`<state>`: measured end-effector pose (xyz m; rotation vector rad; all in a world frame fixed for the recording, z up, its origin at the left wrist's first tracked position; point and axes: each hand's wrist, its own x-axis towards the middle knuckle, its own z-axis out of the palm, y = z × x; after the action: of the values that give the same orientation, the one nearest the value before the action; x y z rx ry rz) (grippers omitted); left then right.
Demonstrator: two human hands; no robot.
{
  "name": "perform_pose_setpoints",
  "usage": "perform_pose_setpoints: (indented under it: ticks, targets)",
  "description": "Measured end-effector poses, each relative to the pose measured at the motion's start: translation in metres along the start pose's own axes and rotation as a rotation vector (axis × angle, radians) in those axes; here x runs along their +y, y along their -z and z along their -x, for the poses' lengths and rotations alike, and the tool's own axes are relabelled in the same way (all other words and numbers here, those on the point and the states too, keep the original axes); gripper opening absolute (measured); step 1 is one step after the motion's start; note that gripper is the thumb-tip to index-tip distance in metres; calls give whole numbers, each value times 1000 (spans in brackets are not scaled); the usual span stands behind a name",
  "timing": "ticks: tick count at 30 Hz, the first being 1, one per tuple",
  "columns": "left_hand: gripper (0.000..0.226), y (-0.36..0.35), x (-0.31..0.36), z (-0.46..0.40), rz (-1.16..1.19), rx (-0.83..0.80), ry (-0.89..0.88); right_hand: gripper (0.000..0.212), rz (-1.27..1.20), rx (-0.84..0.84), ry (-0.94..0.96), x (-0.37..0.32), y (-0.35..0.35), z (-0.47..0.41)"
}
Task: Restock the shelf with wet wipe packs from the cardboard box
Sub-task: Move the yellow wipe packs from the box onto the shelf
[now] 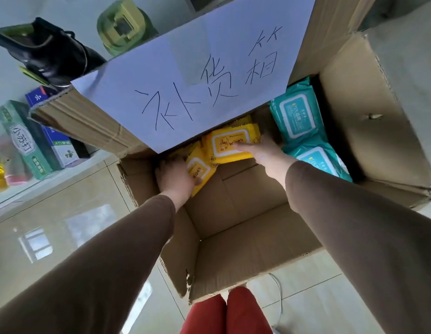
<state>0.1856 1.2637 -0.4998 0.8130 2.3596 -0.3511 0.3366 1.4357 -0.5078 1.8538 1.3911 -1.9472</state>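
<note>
Down inside the open cardboard box (245, 237), both hands apart on yellow wipe packs, left hand (173, 175) gripping one (200, 171) at nine o'clock, right hand (260, 150) pressing another (231, 145) at twelve, apparently the pick-up stage, lifting toward the shelf (48, 179) likely next.

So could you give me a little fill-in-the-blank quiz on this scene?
1. Both hands reach into a cardboard ____.
2. The left hand touches a ____ pack.
3. The packs right of the right hand are ____.
4. On the shelf lies a black ____.

Answers: box; yellow; teal; shoe
</note>
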Motion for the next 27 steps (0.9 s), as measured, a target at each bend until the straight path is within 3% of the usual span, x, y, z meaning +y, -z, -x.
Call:
perform_pose_setpoints:
  ticks: [3, 5, 9, 13, 16, 21, 27]
  targets:
    - [72, 3, -2, 2, 169, -156, 36, 42, -181, -73, -44, -2, 3, 20]
    - [66, 3, 0, 15, 365, -253, 53, 28, -219, -82, -23, -2, 6, 35]
    - [76, 18, 10, 57, 565, -323, 138, 33, -255, -95, -26, -2, 27, 78]
    - [65, 59, 4, 114, 707, -379, 164, 37, -240, -118, 27, -20, 53, 152]
    - [49, 117, -13, 164, 734, -310, 57, 47, -233, -156, 99, -51, 65, 223]
    - [51, 244, -73, 249, 656, -115, -114, 37, -209, -221, 245, -135, 55, 355]
    - [56, 379, -186, 338, 679, 126, -193, 58, -123, -318, 485, -236, -8, 491]
